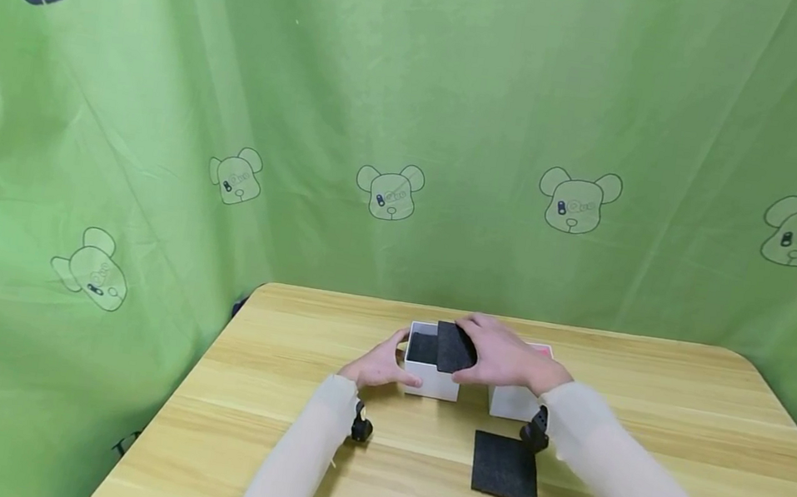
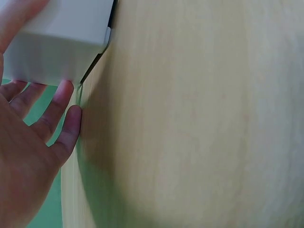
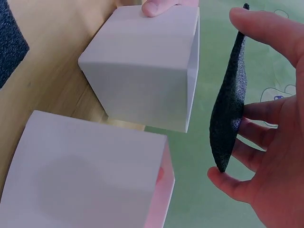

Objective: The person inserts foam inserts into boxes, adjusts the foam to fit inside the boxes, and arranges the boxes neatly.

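A white open-topped box (image 1: 430, 383) stands on the table, a black sheet (image 1: 423, 347) showing inside it. My left hand (image 1: 381, 364) holds this box from the left, thumb at the front face and fingers along the side. In the left wrist view, fingertips meet the white wall (image 2: 61, 57). With my right hand (image 1: 505, 357) I pinch a thin black felt-like square (image 1: 455, 348) by its edges, over the right part of the box opening. The right wrist view shows this square (image 3: 229, 95) edge-on and slightly bowed, apart from the box rim.
A second white box (image 1: 513, 402), pinkish inside, stands just right of the first, under my right wrist. Another black square (image 1: 507, 469) lies flat on the wooden table (image 1: 644, 449) nearer to me. A green curtain (image 1: 474, 250) hangs behind the table's far edge.
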